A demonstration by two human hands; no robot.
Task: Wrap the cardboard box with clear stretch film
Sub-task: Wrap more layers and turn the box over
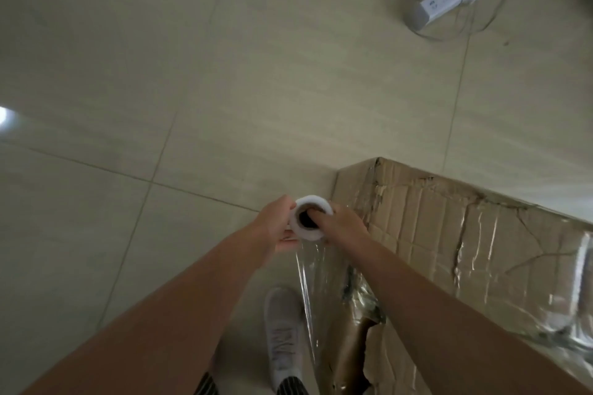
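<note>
Head view looks down on the cardboard box, which stands on the floor just right of both grips, its torn, creased side shiny with a layer of film. A clear sheet of stretch film runs from the roll down and back toward the person, to the ragged near corner of the box. The roll stands upright between the grips. The left grip curls round its outer wall and the right grip has fingers hooked inside the core, so both hold it firmly. To do this pass well, I judge the roll should stay level and close to the box wall, under steady tension, so the film lies flat over the torn edge instead of bunching. Below the grips a pale shoe sits close to the hanging sheet and could tread on it. Well beyond them lies a power strip.
</note>
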